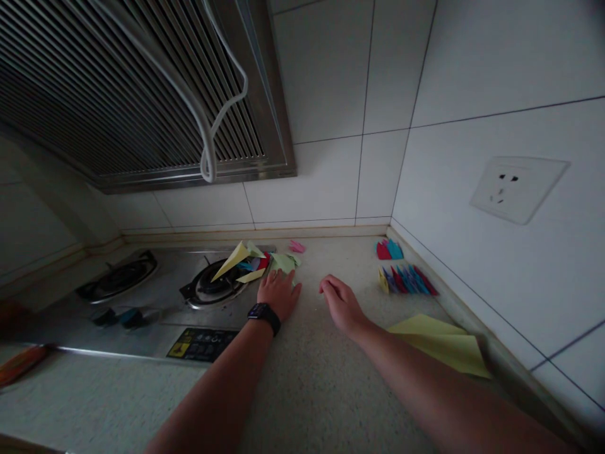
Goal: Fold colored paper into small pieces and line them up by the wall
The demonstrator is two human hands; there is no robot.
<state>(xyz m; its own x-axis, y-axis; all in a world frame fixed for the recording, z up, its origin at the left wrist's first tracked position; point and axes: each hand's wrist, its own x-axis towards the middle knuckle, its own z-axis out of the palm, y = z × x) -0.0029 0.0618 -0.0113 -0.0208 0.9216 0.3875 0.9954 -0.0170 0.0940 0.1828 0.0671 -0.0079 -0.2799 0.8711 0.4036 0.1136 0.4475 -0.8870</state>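
Note:
My left hand [278,292], with a dark watch on its wrist, rests with fingers spread at the near edge of pale green folded paper [285,261]. Beside it, yellow folded paper [232,260] and red and blue pieces lie partly over the right burner. My right hand [341,302] is above the counter with its fingers curled in; whatever they may hold is hidden. To its right stands a row of folded paper pieces [407,280] in several colours. Behind that row is a red and blue paper cluster [390,250]. A small pink folded piece [297,246] lies near the back wall.
Yellow paper sheets [442,343] lie partly behind my right forearm. The gas stove [155,315] fills the left side of the counter [312,391]. A range hood [278,126] with a hanging white hose [189,101] is overhead. An orange object [21,366] lies far left.

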